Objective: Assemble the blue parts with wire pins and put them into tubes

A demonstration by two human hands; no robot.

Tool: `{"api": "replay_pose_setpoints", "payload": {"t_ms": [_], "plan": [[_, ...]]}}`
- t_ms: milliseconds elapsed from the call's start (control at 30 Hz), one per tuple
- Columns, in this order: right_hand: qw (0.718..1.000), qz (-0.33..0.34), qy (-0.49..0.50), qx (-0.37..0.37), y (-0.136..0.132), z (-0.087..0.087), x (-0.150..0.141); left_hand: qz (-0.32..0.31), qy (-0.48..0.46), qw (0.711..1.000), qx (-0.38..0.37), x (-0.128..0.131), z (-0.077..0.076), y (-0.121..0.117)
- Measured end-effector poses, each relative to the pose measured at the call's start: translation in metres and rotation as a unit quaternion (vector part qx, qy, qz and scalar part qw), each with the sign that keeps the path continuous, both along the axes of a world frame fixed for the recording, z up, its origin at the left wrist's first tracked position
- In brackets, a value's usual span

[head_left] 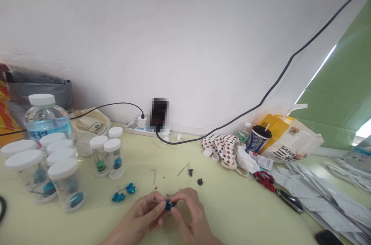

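Both my hands meet low in the middle of the yellow-green table [226, 214]. My left hand [142, 216] and my right hand [189, 212] pinch a small blue part [169, 205] between their fingertips, with thin metal pins sticking out of it to the left. Two more blue parts [124, 192] with pins lie on the table just left of my hands. Loose metal pins [153, 176] and two small black pieces [199, 181] lie beyond my fingers.
Several clear jars with white lids [65, 183] holding blue or green parts stand at left, with a water bottle [46, 119] behind. A power strip [145, 128] and black cable run along the wall. Red-handled scissors [265, 179], a cup [257, 138], bags and paper sheets [319, 194] lie at right.
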State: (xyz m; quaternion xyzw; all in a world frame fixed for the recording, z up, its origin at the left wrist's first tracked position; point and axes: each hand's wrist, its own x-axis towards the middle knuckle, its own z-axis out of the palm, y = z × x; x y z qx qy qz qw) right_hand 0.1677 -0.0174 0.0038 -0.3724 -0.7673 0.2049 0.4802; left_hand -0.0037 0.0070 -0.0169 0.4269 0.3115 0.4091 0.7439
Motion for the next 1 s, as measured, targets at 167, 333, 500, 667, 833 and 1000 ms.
{"api": "replay_pose_setpoints", "payload": {"t_ms": [167, 333, 500, 667, 833, 1000], "plan": [[1.0, -0.005, -0.009, -0.004, -0.001, -0.001, 0.001, -0.001, 0.026, 0.999, 0.035, 0.0, 0.002, -0.001], [1.0, 0.0, -0.021, -0.005, -0.003, 0.003, 0.001, 0.004, 0.056, 0.997, 0.058, 0.0, 0.007, -0.003], [1.0, -0.011, -0.016, 0.01, -0.002, 0.004, -0.001, 0.004, 0.075, 0.996, 0.057, 0.0, 0.009, -0.003], [1.0, -0.021, -0.014, 0.001, -0.002, 0.001, -0.001, 0.004, 0.095, 0.992, 0.082, 0.0, 0.011, -0.003], [0.999, -0.026, -0.022, -0.039, -0.006, 0.005, 0.001, 0.008, 0.117, 0.989, 0.088, 0.001, 0.016, -0.004], [0.999, -0.007, -0.045, -0.012, -0.007, 0.007, -0.001, 0.033, 0.137, 0.984, 0.107, 0.004, 0.022, -0.01]]}}
